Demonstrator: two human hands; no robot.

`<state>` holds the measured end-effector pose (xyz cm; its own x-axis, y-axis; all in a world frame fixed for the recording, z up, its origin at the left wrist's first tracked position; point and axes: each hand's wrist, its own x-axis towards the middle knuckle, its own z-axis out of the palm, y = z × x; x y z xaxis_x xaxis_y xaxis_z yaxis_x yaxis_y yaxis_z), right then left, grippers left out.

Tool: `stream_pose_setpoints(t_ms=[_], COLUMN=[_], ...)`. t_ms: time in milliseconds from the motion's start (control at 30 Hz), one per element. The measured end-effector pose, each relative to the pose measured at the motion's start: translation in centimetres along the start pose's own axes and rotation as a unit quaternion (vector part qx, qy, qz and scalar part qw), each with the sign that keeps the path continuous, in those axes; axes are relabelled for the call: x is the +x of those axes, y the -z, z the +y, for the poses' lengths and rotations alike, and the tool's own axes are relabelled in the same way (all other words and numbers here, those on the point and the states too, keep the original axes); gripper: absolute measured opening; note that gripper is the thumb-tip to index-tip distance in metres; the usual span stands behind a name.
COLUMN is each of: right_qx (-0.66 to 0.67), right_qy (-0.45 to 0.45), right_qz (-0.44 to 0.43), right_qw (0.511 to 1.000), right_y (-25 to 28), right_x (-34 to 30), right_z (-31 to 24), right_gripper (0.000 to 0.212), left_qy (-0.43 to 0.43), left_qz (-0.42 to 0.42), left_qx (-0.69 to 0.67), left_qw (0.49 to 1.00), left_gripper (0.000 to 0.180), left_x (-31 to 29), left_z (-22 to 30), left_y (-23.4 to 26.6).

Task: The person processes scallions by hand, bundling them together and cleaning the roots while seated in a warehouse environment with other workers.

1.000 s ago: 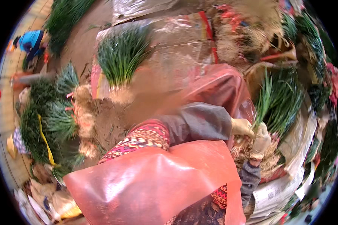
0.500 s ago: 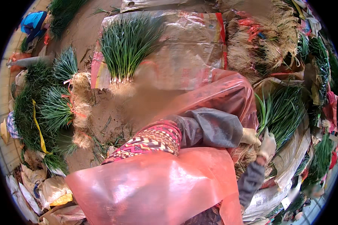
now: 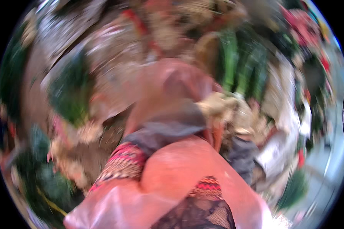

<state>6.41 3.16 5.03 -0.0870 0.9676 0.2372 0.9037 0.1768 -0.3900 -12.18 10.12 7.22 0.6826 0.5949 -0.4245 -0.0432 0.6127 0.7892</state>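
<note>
Both hands wear pale gloves and are blurred by motion. My left hand (image 3: 217, 104) reaches in from the left, its fingers closed at the lower end of green onions (image 3: 230, 63) with long green leaves. Close beside it, my right hand (image 3: 244, 116) is closed at the bases of the same onions. The leaves point away from me and spread over a larger green pile (image 3: 256, 65). Pale roots and stems lie around the right hand. Exact finger positions are smeared.
A pinkish plastic apron (image 3: 179, 160) covers my lap and knees. To the left, a bundle of green onions (image 3: 70, 89) lies on a plastic sheet (image 3: 116, 61). More bundles (image 3: 42, 168) lie at the lower left. White sacking (image 3: 281, 149) lies to the right.
The view has swung to the right, so the onion bundle and sheet now appear farther left and tilted. Both hands stay close together at the onion bases.
</note>
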Motion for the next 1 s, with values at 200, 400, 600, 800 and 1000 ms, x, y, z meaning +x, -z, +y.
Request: stream_pose_setpoints(t_ms=[200, 400, 600, 800, 1000], right_qx=[0.525, 0.096, 0.345, -0.034, -0.144], right_qy=[-0.360, -0.138, -0.268, -0.329, -0.230], right_qz=[0.005, 0.121, 0.050, 0.181, -0.429], right_qw=[0.772, 0.978, 0.898, 0.926, 0.862], right_y=[-0.9, -3.1, -4.0, -3.7, -4.2], right_x=[2.9, 1.9, 3.2, 2.4, -16.1], right_z=[-4.4, -2.1, -2.0, 3.0, 5.0], right_gripper=[0.035, 0.031, 0.024, 0.022, 0.018], left_qy=[0.084, 0.117, 0.004, 0.087, 0.038], left_qz=[-0.087, -0.064, -0.096, -0.151, -0.169], left_qx=[-0.108, -0.112, -0.068, -0.106, -0.099], left_qw=[0.987, 0.985, 0.993, 0.979, 0.980], left_gripper=[0.022, 0.017, 0.015, 0.018, 0.019], left_x=[2.3, 1.5, 0.6, -0.6, -2.3], left_z=[-6.1, -5.2, -5.5, -3.3, -0.8], left_y=[2.9, 1.9, 2.8, 0.8, 0.0])
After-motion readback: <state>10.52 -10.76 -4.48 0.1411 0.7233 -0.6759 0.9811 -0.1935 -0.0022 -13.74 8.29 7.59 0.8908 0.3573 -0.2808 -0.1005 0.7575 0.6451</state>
